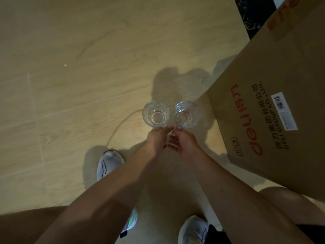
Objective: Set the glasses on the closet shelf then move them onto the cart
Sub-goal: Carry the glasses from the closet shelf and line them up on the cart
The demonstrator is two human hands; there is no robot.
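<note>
1. The view looks straight down at a pale wooden floor [79, 67], with both bare forearms reaching out from the near edge toward the middle.
2. The left hand [157, 140] grips the left glass [155, 114] at its near side, fingers curled around what looks like a handle or the lower wall; the exact hold is hidden by the hand itself.
3. The right hand [182, 142] grips the right glass [186, 114] the same way, fingers curled at its near side.
4. Both glasses are clear, patterned and upright, their open mouths facing the camera and their round bases visible through them.
5. The two glasses sit side by side, just apart, the gap between them narrow. They are held above the floor, in front of the person; whether they touch is hard to tell.
6. The two hands are close together, knuckles almost meeting between the glasses.
7. A large brown cardboard box [274, 85] fills the right side, with red lettering, black print and a white barcode label [284, 110] on its face. The right glass is near the box's left edge.
8. A dark patterned surface [253, 13] shows at the far right corner beyond the box.
9. Two white shoes are on the floor: the left shoe [109, 164] to the near left of the hands, the right shoe [193, 229] at the near edge.
10. A thin curved cord [119, 125] lies on the floor left of the glasses.
11. Shadows of the hands and glasses fall on the floor just beyond them.
</note>
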